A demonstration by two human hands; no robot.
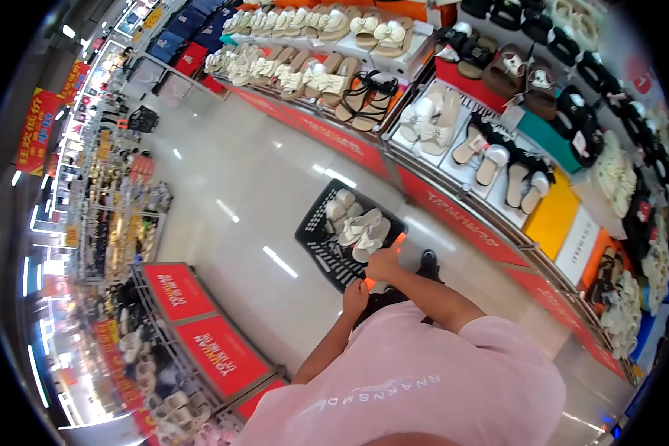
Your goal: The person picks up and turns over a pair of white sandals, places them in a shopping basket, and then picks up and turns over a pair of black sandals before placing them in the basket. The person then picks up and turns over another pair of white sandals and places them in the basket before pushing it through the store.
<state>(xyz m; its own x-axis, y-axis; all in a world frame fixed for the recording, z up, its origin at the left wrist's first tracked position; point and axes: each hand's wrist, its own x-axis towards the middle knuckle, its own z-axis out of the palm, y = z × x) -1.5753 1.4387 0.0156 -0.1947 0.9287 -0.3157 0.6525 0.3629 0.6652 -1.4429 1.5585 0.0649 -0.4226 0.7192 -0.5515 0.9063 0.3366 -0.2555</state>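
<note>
A black shopping basket (321,256) with slotted sides is in front of my body, over the shiny floor. My right hand (383,264) is closed around its orange handle (400,241). Fingers curled, my left hand (355,296) grips the same handle at the nearer end. White sandals (370,230) lie inside the basket, on the side toward my right hand. Beside them, a second pair of pale shoes (340,208) sits against the far wall of the basket.
Tiered shoe displays (490,223) run along the right, filled with sandals and shoe boxes. Racks of hanging goods (111,201) stand on the left. Red sign panels (219,353) front another shoe stand at lower left. A tiled aisle (208,171) stretches ahead between them.
</note>
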